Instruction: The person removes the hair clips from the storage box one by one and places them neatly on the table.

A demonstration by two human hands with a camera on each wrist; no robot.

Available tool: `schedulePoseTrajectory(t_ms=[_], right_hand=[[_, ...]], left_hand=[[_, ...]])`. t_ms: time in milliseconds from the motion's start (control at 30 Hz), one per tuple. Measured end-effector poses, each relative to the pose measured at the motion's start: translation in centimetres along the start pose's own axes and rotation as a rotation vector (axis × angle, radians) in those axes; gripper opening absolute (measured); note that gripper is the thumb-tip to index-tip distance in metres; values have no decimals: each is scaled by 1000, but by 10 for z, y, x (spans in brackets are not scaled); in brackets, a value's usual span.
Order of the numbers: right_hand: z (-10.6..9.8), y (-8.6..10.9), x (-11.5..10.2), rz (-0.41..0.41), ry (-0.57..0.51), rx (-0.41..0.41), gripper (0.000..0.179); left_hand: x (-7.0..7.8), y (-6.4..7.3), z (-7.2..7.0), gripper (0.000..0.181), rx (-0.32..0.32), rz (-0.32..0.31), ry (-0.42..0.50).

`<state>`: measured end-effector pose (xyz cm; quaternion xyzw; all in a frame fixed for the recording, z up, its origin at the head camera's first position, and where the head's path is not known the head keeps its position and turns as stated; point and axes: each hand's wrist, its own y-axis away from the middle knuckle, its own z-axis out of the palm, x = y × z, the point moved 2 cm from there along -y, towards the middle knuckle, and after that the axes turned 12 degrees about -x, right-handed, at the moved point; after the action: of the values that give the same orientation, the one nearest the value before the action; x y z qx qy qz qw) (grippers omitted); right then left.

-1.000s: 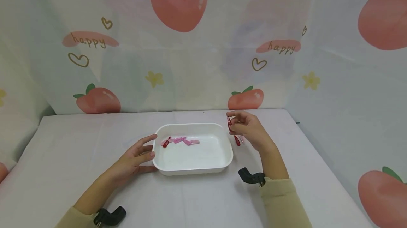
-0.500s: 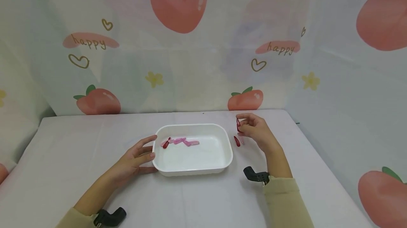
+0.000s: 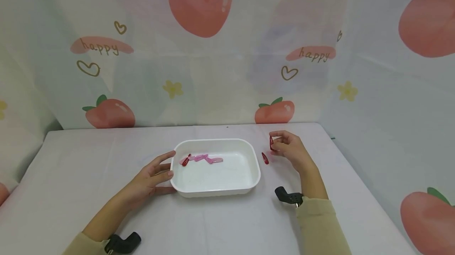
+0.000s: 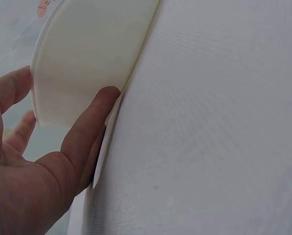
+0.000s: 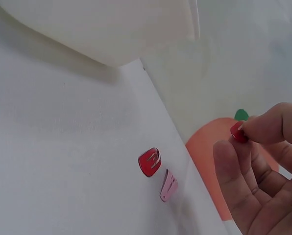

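Observation:
A white plastic tray (image 3: 220, 182) stands on the table, with several pink hair clips (image 3: 201, 156) and a red hair clip (image 3: 185, 162) lying in its left half. My left hand (image 3: 149, 180) rests against the tray's left end, its fairly straight fingers touching the rim and the outer wall. To the right of the tray, my right hand (image 3: 291, 152) pinches a red snap hair clip (image 3: 271, 143) above the tabletop. Below it, in the right wrist view, another red clip (image 5: 150, 162) lies on the table next to a pink clip (image 5: 169, 187).
A white cloth covers the table (image 3: 227, 223). Behind and beside it hangs a curtain (image 3: 220, 89) printed with peaches and hearts. The table's right edge runs past my right arm (image 3: 313, 184).
My right hand has moved right, away from the tray, still pinching the red hair clip. My left hand and the tray stay in place.

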<state>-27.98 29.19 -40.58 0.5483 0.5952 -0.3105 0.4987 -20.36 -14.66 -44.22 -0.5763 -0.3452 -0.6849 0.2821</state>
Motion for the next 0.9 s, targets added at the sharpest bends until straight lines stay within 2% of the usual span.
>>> schedulePoseTrajectory(t_ms=[367,900], right_hand=[[-5,-2,13,82,119,56,42],[-6,-2,26,157,226,46,36]], left_hand=[[-1,-1,-1,65,12,-9,11],[-1,0,0,65,-2,3,13]])
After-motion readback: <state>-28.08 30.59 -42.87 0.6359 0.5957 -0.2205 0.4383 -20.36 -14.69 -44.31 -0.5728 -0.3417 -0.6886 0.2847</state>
